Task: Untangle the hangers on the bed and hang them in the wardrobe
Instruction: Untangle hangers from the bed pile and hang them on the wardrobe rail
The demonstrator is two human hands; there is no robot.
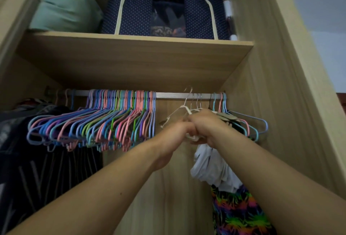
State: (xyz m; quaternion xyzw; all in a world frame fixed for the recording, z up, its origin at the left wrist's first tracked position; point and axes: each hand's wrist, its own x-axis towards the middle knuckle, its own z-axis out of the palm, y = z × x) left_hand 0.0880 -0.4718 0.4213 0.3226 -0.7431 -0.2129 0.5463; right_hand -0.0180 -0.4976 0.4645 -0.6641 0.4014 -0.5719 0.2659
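Head view: both arms reach up into the wardrobe point(271, 66), and the two hands meet just under the rail point(172, 95), near its right end. The left hand point(174, 133) has its fingers curled round a small bunch of white hangers point(179, 113); the right hand point(204, 122) lies against it, fingers folded over the same bunch from the other side. The metal hooks of these hangers stand up at the rail; whether every one is hooked over it I cannot tell.

Along the left and middle stretch of the rail hangs a dense row of coloured hangers point(97, 120), pink, blue, purple and green, all bare and leaning the same way. A few more coloured hangers point(249, 124) hang at the rail's right end, just beside the right hand. Dark clothes point(28, 160) hang at the far left. Below the hands hang a white garment point(211, 167) and a neon-patterned one point(237, 210).

On the shelf point(131, 57) above, a green cushion point(67, 4) sits at the left end, touching a navy dotted storage box point(164, 10) in the middle.
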